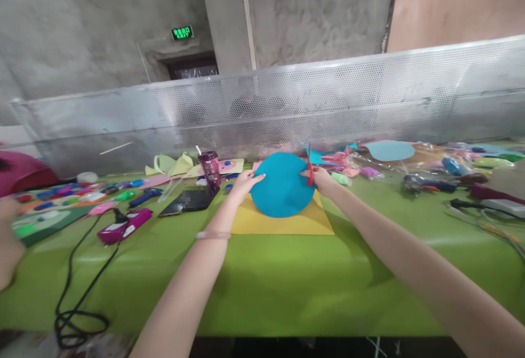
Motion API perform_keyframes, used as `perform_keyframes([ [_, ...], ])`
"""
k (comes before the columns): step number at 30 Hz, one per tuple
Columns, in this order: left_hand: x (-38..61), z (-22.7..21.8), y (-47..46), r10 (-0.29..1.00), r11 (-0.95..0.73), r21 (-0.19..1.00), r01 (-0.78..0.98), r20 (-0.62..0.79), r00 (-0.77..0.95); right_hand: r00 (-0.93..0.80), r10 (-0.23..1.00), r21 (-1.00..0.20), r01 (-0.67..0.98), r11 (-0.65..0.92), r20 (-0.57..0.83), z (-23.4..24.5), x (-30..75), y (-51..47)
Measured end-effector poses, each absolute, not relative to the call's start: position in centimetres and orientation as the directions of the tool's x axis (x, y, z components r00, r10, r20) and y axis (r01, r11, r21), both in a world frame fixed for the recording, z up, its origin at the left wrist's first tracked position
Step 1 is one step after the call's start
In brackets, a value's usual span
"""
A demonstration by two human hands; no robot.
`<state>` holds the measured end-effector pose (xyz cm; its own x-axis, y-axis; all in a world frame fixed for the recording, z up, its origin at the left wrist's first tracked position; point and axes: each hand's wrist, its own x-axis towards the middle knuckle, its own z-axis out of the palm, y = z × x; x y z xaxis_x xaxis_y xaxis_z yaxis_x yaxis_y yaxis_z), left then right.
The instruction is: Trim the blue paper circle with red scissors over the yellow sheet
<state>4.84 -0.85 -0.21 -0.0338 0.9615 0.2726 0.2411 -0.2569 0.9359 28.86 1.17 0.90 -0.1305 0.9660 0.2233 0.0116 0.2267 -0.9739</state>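
Note:
A round sheet of blue paper [283,186] is held up, tilted, over a yellow sheet [299,227] on the green table. My left hand [247,183] pinches its left edge, thumb on the front face. At the right edge, my right hand [322,181] has its fingers closed on red-handled scissors [310,174], blades pointing up, and also touches the paper's rim. The fingers behind the sheet are hidden. A clear bracelet [213,235] circles my left wrist.
A purple cup with a straw [210,169] and a black tablet-like slab [188,201] lie left. Further left are a magenta power strip [125,226] with a black cord and another person's arm [9,243]. Glue guns and craft pieces spread right. Perforated metal panel [287,112] stands behind.

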Motion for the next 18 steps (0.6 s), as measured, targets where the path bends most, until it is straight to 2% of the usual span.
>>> perform_keyframes([
  [2, 4.7, -0.5, -0.8, 0.976, -0.218, 0.955, 0.199, 0.213, 0.045, -0.042, 0.979, -0.979, -0.048, 0.198, 0.200, 0.7, 29.5, 1.5],
  [4, 4.6, -0.7, -0.6, 0.967, -0.254, 0.951, 0.177, 0.252, 0.033, -0.001, 0.982, -0.982, -0.002, 0.189, 0.189, 0.5, 29.8, 1.8],
  [7, 4.4, -0.7, -0.1, 0.913, -0.380, 0.903, 0.200, 0.401, -0.079, -0.080, 0.976, -0.969, 0.127, 0.211, 0.202, 0.4, 29.8, 1.9],
  [12, 3.4, -0.4, 0.5, 0.759, -0.499, 0.781, 0.376, 0.603, -0.244, -0.154, 0.949, -0.899, 0.307, 0.311, 0.276, 0.6, 29.9, 1.4],
  [15, 2.9, -0.2, 0.5, 0.725, -0.526, 0.741, 0.417, 0.647, -0.236, -0.203, 0.943, -0.902, 0.294, 0.317, 0.265, 0.8, 30.3, 1.1],
  [18, 2.8, 0.1, 0.2, 0.752, -0.540, 0.733, 0.414, 0.641, -0.154, -0.250, 0.932, -0.906, 0.269, 0.327, 0.262, 1.1, 30.9, 0.9],
])
